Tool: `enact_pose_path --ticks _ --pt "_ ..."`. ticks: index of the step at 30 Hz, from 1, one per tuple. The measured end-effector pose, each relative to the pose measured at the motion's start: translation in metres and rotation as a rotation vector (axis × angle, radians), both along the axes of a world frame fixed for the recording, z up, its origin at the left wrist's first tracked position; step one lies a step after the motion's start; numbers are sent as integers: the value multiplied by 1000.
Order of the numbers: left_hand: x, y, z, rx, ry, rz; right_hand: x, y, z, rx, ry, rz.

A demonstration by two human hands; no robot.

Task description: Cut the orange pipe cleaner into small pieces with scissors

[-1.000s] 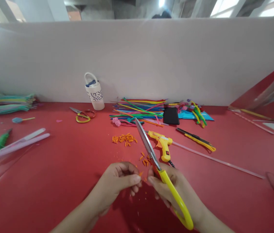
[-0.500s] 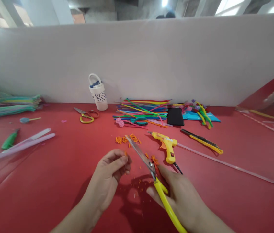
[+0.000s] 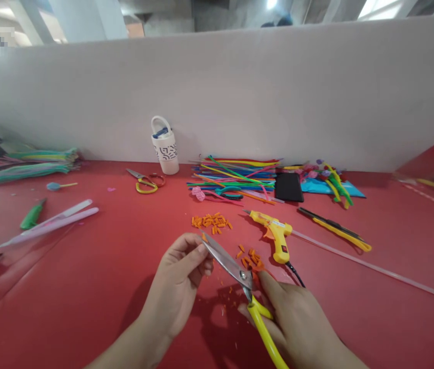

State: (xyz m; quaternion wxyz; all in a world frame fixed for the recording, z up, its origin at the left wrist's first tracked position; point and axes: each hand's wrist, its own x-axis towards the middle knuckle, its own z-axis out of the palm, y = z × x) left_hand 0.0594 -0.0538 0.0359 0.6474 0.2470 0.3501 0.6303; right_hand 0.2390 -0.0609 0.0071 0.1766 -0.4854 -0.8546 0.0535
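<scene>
Left hand [image 3: 184, 266]: While its thumb and fingers pinch one tiny orange snippet [image 3: 204, 238] above the red table [image 3: 124, 230], scissor tips sit right beside it.
Right hand [image 3: 292, 312]: Grips the yellow-handled scissors [image 3: 243, 275]; the blades' opening cannot be told.
Orange snippet: Likely near-weightless, soft, easily dropped; best pinched at one end.
Yellow-handled scissors: Likely stiff, heavier; best held by the handles.
Count: One glue gun [image 3: 276, 236], one tumbler [image 3: 168, 154], two snippet heaps [image 3: 209, 221], their pieces too crowded to number.

Red tabletop [image 3: 105, 251] against pale partition [image 3: 240, 97]; beyond: whitish column [image 3: 90, 18], small bright light [image 3: 271, 3], bright window-like patch [image 3: 382, 8] upper right.
</scene>
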Motion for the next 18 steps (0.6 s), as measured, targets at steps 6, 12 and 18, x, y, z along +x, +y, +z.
enact_pose_path --ticks 6,12,18 --pt "2 -3 -2 10 23 35 -3 -2 -1 -19 9 -7" --pt "4 -3 -2 6 34 68 -5 -3 -5 -36 38 5" --pt "4 -2 -2 6 25 60 -5 -3 -11 -34 55 4"
